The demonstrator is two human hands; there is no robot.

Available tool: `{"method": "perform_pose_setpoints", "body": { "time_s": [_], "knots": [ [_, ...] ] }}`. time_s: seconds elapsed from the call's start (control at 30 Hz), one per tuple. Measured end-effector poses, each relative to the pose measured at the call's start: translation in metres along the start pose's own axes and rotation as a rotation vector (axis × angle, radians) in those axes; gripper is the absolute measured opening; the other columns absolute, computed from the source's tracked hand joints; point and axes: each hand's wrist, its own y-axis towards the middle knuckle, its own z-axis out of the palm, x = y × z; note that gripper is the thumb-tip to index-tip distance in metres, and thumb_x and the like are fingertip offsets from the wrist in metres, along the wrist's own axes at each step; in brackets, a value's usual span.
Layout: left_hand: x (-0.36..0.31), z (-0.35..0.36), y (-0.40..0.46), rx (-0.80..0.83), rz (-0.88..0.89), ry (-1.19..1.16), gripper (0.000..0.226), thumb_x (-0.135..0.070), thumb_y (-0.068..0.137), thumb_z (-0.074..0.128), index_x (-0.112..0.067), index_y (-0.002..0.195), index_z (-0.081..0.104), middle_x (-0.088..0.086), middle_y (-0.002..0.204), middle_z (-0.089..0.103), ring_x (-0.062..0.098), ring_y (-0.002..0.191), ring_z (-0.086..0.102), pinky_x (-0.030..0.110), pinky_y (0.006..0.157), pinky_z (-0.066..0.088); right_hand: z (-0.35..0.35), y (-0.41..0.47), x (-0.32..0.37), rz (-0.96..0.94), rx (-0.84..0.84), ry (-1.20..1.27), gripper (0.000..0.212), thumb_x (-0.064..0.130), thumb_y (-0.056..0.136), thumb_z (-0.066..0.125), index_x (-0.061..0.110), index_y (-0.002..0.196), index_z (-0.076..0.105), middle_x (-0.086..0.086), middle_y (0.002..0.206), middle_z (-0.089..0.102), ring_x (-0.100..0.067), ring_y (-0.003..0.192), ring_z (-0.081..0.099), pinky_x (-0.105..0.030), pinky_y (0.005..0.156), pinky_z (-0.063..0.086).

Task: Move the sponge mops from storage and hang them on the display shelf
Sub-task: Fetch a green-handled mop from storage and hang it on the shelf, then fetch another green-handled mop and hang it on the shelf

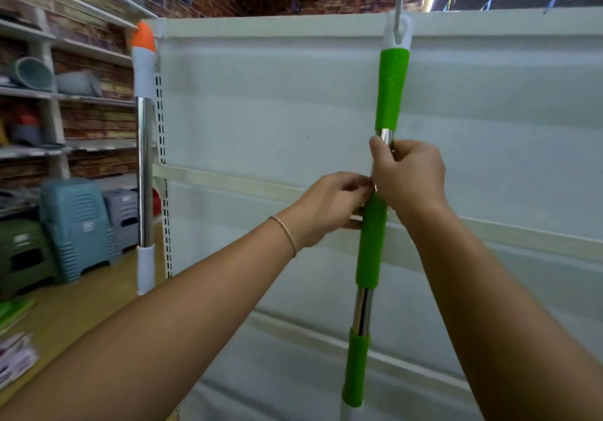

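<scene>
A sponge mop handle (391, 91), chrome with green foam sleeves, hangs upright in front of the white display shelf panel (277, 101). Its white loop end (400, 34) is hooked on a thin rod at the top. My right hand (408, 176) grips the chrome section between the two upper green sleeves. My left hand (329, 208) pinches the pole just left of it, at the top of the middle sleeve. The mop's head is out of view below. A second mop handle (145, 146) with an orange tip stands at the shelf's left edge.
Wall shelves (65, 94) at left hold basins and buckets. Stacked plastic stools (78, 225), blue, green and grey, stand on the floor below. Packets (16, 355) lie at the lower left. A slotted upright (161, 166) runs down the shelf's left side.
</scene>
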Motion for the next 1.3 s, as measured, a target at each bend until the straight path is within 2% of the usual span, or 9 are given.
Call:
{"method": "perform_pose_setpoints", "body": {
  "time_s": [0.1, 0.17, 0.23, 0.37, 0.5, 0.63, 0.9, 1.1, 1.3],
  "knots": [
    [0.016, -0.017, -0.027, -0.023, -0.030, 0.027, 0.020, -0.022, 0.103, 0.047, -0.014, 0.114, 0.061, 0.007, 0.111, 0.069, 0.025, 0.099, 0.070, 0.041, 0.081, 0.061, 0.001, -0.031, -0.013, -0.013, -0.013, -0.067, 0.030, 0.035, 0.095, 0.058, 0.010, 0.105, 0.070, -0.010, 0.097, 0.071, -0.027, 0.089, 0.065, -0.043, 0.084, 0.053],
    [0.023, -0.031, -0.043, -0.070, -0.011, 0.084, 0.018, -0.026, 0.103, 0.048, -0.019, 0.106, 0.064, 0.005, 0.108, 0.068, 0.022, 0.095, 0.070, 0.042, 0.082, 0.060, 0.002, -0.050, -0.010, -0.064, -0.035, -0.173, 0.041, 0.035, 0.094, 0.058, 0.015, 0.130, 0.060, -0.012, 0.120, 0.061, -0.028, 0.113, 0.055, -0.042, 0.102, 0.044],
    [0.026, -0.048, -0.059, -0.131, 0.013, 0.155, 0.021, -0.026, 0.102, 0.048, -0.016, 0.109, 0.065, 0.004, 0.105, 0.068, 0.021, 0.093, 0.069, 0.042, 0.085, 0.057, 0.006, -0.068, 0.001, -0.129, -0.070, -0.186, 0.048, 0.034, 0.093, 0.060, 0.016, 0.138, 0.053, -0.011, 0.126, 0.054, -0.028, 0.121, 0.048, -0.034, 0.104, 0.034],
    [0.031, -0.089, -0.098, -0.181, 0.062, 0.381, 0.026, -0.029, 0.101, 0.049, -0.015, 0.117, 0.063, 0.004, 0.110, 0.068, 0.024, 0.103, 0.065, 0.038, 0.092, 0.053, 0.033, -0.108, 0.035, -0.177, 0.018, -0.158, 0.043, 0.034, 0.092, 0.060, 0.018, 0.132, 0.057, -0.008, 0.131, 0.053, -0.026, 0.124, 0.047, -0.029, 0.103, 0.033],
    [0.041, -0.150, -0.155, -0.175, 0.038, 0.605, 0.038, -0.039, 0.101, 0.046, -0.021, 0.134, 0.052, -0.001, 0.123, 0.062, 0.013, 0.108, 0.059, 0.018, 0.083, 0.044, 0.084, -0.156, 0.074, -0.171, 0.150, -0.068, 0.037, 0.032, 0.092, 0.061, 0.017, 0.126, 0.061, -0.008, 0.128, 0.053, -0.024, 0.125, 0.048, -0.035, 0.109, 0.036],
    [0.059, -0.228, -0.229, -0.195, -0.031, 0.734, 0.044, -0.042, 0.101, 0.043, -0.022, 0.141, 0.045, 0.004, 0.137, 0.056, 0.017, 0.121, 0.055, 0.035, 0.097, 0.049, 0.145, -0.214, 0.120, -0.110, 0.321, -0.038, 0.039, 0.038, 0.093, 0.059, 0.022, 0.128, 0.059, -0.007, 0.133, 0.051, -0.026, 0.125, 0.049, -0.043, 0.107, 0.041],
    [0.087, -0.400, -0.382, -0.357, -0.214, 0.849, 0.048, -0.046, 0.101, 0.041, -0.025, 0.144, 0.040, -0.003, 0.131, 0.054, 0.003, 0.098, 0.051, 0.011, 0.071, 0.036, 0.268, -0.323, 0.229, -0.151, 0.492, 0.085, 0.043, 0.043, 0.091, 0.059, 0.021, 0.128, 0.062, -0.005, 0.126, 0.059, -0.024, 0.114, 0.058, -0.044, 0.096, 0.052],
    [0.082, -0.492, -0.467, -0.526, -0.298, 0.940, 0.049, -0.045, 0.100, 0.043, -0.021, 0.142, 0.042, 0.008, 0.134, 0.056, 0.022, 0.118, 0.055, 0.034, 0.094, 0.044, 0.343, -0.374, 0.305, -0.220, 0.615, 0.157, 0.045, 0.045, 0.091, 0.058, 0.021, 0.129, 0.061, -0.005, 0.130, 0.060, -0.023, 0.123, 0.053, -0.044, 0.102, 0.048],
    [0.091, -0.553, -0.496, -0.621, -0.377, 1.003, 0.047, -0.040, 0.101, 0.044, -0.016, 0.142, 0.043, 0.009, 0.136, 0.056, 0.023, 0.121, 0.053, 0.029, 0.091, 0.041, 0.415, -0.396, 0.349, -0.260, 0.703, 0.194, 0.047, 0.046, 0.092, 0.058, 0.022, 0.132, 0.058, -0.003, 0.133, 0.058, -0.021, 0.124, 0.052, -0.037, 0.101, 0.046]
  ]
}}
